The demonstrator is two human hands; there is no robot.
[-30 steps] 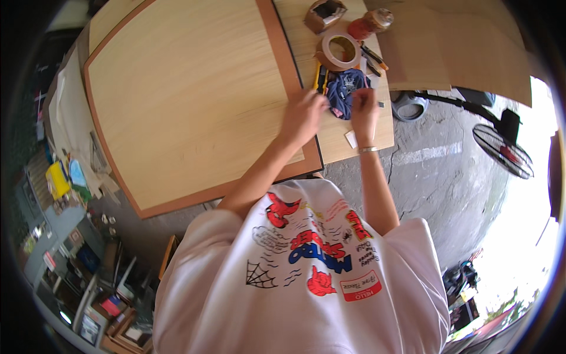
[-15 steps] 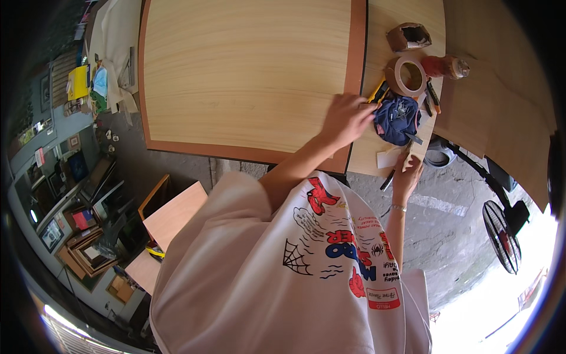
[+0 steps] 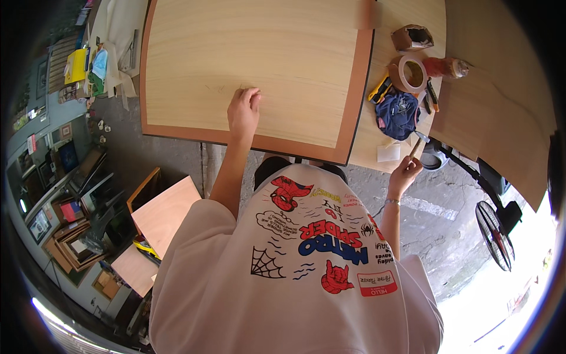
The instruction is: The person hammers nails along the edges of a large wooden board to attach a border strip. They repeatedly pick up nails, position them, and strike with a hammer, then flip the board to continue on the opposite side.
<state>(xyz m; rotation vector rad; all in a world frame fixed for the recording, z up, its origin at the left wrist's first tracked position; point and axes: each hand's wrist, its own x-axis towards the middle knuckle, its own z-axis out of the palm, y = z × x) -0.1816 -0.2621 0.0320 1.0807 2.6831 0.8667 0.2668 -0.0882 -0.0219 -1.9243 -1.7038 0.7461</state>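
Above the lower middle of a large wood-grain panel (image 3: 283, 53) with a brown border, my left hand (image 3: 243, 115) is closed, fingers pinched together. Whatever it holds, if anything, is too small to make out. A few thin dark slivers (image 3: 215, 88) lie on the panel just left of its fingertips. My right hand (image 3: 405, 171) grips the wooden handle of a hammer (image 3: 417, 147) beside the table's near right corner. The hammer's metal head points away from me, towards a crumpled navy cloth item (image 3: 397, 115).
On the right strip of table are a yellow cutter (image 3: 380, 89), a roll of brown tape (image 3: 410, 74), a cardboard box (image 3: 412, 38), a reddish bottle (image 3: 446, 67), pliers (image 3: 432, 95) and a white paper piece (image 3: 388, 153). A black fan (image 3: 495, 235) stands right; boards (image 3: 168, 212) lean left.
My left hand has moved left from beside the navy cloth item to over the panel. My right hand has lifted the hammer off the table corner.
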